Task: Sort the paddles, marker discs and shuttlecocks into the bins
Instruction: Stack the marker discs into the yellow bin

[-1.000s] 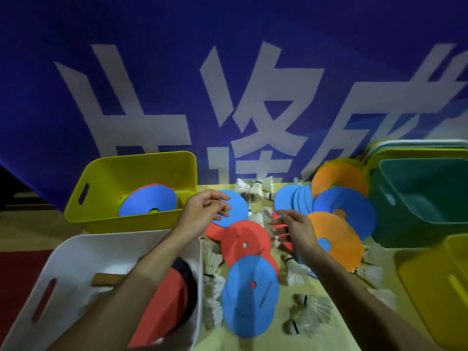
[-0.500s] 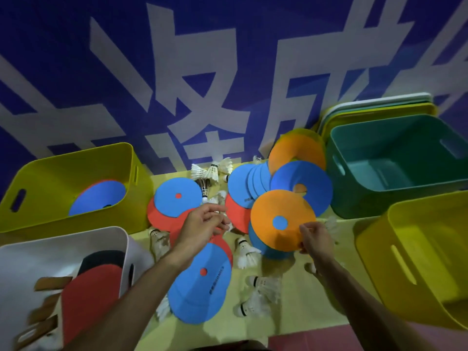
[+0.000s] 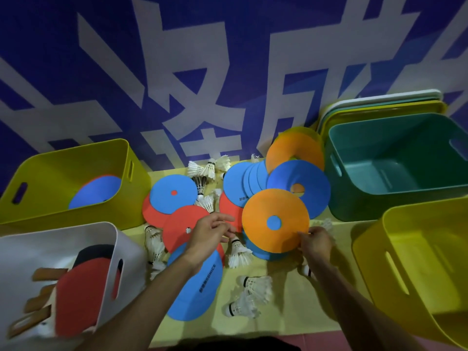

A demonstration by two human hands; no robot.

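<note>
Two hands show in my head view. The left hand [image 3: 210, 234] hovers over a red disc [image 3: 177, 221] with fingers loosely spread and nothing in them, while the right hand [image 3: 315, 243] pinches the near rim of an orange disc [image 3: 274, 220] that tops the disc pile mid-table. Shuttlecocks [image 3: 253, 287] lie scattered on the table [image 3: 291, 320] around the pile. Paddles [image 3: 83, 282] sit in the white bin [image 3: 101, 226] at near left and a blue disc [image 3: 96, 191] in the yellow bin [image 3: 63, 168] behind it, with the teal bin [image 3: 379, 148] and a second yellow bin [image 3: 430, 249] to the right.
</note>
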